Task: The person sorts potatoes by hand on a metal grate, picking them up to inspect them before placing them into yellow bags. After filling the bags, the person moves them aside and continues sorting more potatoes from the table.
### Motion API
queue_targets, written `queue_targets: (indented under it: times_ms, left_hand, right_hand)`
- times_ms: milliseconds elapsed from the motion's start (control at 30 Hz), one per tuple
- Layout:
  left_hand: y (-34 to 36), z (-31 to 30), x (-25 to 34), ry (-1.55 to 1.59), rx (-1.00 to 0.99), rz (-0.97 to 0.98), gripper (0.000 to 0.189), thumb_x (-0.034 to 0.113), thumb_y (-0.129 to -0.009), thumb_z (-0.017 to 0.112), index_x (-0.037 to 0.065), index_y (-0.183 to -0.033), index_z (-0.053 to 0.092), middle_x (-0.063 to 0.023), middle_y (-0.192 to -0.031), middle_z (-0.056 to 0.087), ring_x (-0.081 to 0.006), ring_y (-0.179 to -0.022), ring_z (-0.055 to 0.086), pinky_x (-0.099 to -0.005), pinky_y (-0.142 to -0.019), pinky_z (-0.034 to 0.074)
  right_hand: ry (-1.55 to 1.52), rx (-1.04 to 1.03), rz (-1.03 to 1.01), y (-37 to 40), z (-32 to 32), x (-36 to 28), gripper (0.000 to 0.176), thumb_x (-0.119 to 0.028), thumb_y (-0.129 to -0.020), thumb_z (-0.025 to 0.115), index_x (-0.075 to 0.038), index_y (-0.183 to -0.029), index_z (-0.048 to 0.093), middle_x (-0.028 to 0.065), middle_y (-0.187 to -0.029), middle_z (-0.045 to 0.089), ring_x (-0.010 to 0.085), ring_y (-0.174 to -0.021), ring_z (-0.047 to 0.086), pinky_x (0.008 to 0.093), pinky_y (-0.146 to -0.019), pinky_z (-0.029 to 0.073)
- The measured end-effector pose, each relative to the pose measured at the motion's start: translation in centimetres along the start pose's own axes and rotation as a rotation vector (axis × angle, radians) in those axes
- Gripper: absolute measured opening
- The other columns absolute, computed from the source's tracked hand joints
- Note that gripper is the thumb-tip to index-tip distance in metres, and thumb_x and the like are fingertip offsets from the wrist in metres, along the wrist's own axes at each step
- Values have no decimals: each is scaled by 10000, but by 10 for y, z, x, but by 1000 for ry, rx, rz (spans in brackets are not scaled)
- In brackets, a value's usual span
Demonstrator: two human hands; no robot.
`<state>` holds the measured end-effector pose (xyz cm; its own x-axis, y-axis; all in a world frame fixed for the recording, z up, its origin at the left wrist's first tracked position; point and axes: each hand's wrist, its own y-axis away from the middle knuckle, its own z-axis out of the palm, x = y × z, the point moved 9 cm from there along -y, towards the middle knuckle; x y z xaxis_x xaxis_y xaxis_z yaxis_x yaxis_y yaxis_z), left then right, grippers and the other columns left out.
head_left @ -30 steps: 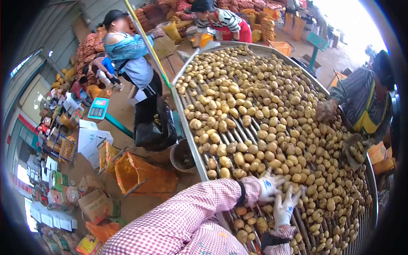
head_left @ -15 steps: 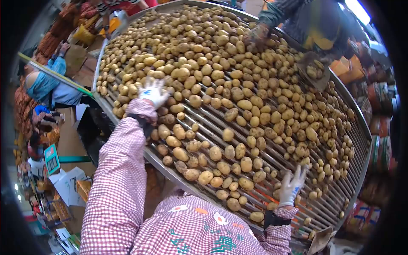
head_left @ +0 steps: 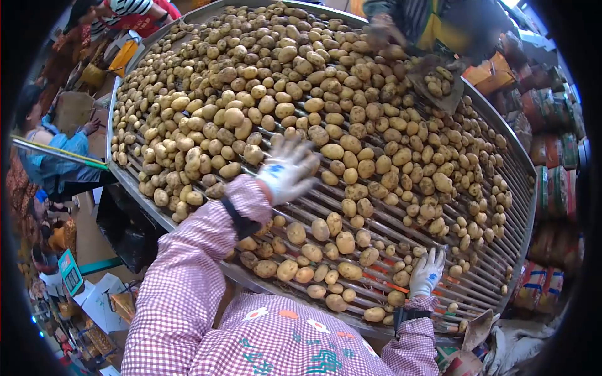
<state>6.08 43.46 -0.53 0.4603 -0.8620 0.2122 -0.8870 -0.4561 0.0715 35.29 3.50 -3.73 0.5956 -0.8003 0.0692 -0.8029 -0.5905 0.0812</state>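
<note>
Many dirt-flecked potatoes (head_left: 234, 116) cover a wide slatted metal rack (head_left: 401, 229), thickest on its far half. My left hand (head_left: 287, 170), in a white glove, is over bare slats near the middle. Its fingers are spread and slightly blurred, with potatoes on both sides and nothing held. Farther right, my gloved right hand (head_left: 428, 272) lies low at the near part of the rack, fingers stretched forward beside a few small potatoes. I see nothing in its grasp. Both wrists wear dark bands over checked sleeves.
Across the rack, a co-worker's hand (head_left: 385, 30) is among the potatoes, near a brown flap (head_left: 453, 100) holding several. A raised metal rim surrounds the rack. Left stand a black bag (head_left: 128, 222), a teal display (head_left: 70, 272) and a person in blue (head_left: 56, 156). Stacked sacks (head_left: 558, 188) are at right.
My left hand has moved right, from the potatoes at the left to the rack's middle. Potatoes near it have shifted. My right hand stays about where it was; the view has shifted a little.
</note>
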Motion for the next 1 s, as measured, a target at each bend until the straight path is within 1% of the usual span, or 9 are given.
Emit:
queue_targets:
  times_ms: [100, 233, 467, 567, 700, 800, 867, 933, 1000]
  left_hand:
    - [-36, 16, 43, 146, 120, 214, 594, 468, -992, 563, 109, -1463, 529, -219, -1554, 425, -458, -1515, 262, -611, -1245, 139]
    - [-54, 25, 44, 115, 70, 174, 629, 489, -1007, 535, 132, -1521, 477, -186, -1598, 390, -392, -1521, 290, -589, -1253, 152]
    - [-33, 13, -19, -65, -10, -12, 644, 542, -1055, 406, 209, -1604, 354, -141, -1682, 263, -337, -1570, 189, -675, -1231, 93]
    - [-6, 3, -49, -6, -73, -140, 654, 546, -1053, 408, 189, -1599, 357, -148, -1675, 267, -355, -1550, 222, -689, -1211, 146]
    - [49, -13, -58, 9, 74, -73, 640, 460, -1055, 463, 133, -1593, 346, -196, -1633, 326, -374, -1526, 281, -598, -1246, 165]
    - [92, -10, -107, 101, 22, -323, 638, 442, -1053, 464, 127, -1594, 340, -186, -1634, 335, -361, -1525, 291, -582, -1256, 138]
    - [123, -4, -149, 26, 25, -444, 627, 435, -1056, 455, 129, -1592, 346, -168, -1642, 333, -346, -1528, 293, -569, -1257, 136]
    - [145, -5, -159, -199, -43, -330, 591, 436, -1070, 419, 154, -1587, 375, -148, -1663, 305, -316, -1557, 235, -536, -1266, 130]
    - [161, -2, -188, -279, -42, -435, 585, 458, -1070, 408, 206, -1597, 370, -126, -1679, 276, -295, -1565, 217, -562, -1265, 115]
  right_hand:
    - [-19, -17, -21, -1, 4, 1, 455, -231, -1032, 490, -9, -1426, 543, 248, -1550, 415, 418, -1415, 410, 492, -1179, 340]
    - [-28, -55, 30, -1, 3, 3, 453, -236, -1055, 471, -15, -1446, 532, 229, -1580, 381, 406, -1436, 394, 483, -1196, 332]
    - [7, -87, 59, 0, -1, -1, 463, -253, -1059, 457, -19, -1451, 532, 210, -1583, 382, 384, -1439, 396, 470, -1195, 339]
    - [-6, -64, 42, -1, 9, 8, 463, -243, -1057, 455, -4, -1446, 531, 216, -1576, 389, 384, -1435, 401, 465, -1190, 348]
    - [-25, -41, 42, -2, 7, 6, 443, -221, -1063, 444, 21, -1421, 543, 222, -1558, 408, 386, -1425, 410, 471, -1178, 364]
    - [13, -47, 38, -2, 10, 7, 425, -206, -1075, 435, 25, -1413, 549, 220, -1553, 414, 380, -1421, 417, 470, -1168, 378]
    - [-6, -38, 35, -2, 6, 2, 409, -194, -1083, 431, 25, -1405, 557, 219, -1550, 419, 378, -1412, 429, 468, -1160, 390]
    - [16, -10, 1, -3, 6, 3, 398, -180, -1080, 440, 22, -1400, 564, 220, -1548, 420, 382, -1402, 440, 467, -1156, 396]
    - [21, -7, 17, -3, 9, 6, 390, -167, -1080, 440, 23, -1395, 568, 220, -1546, 424, 383, -1393, 451, 461, -1148, 402]
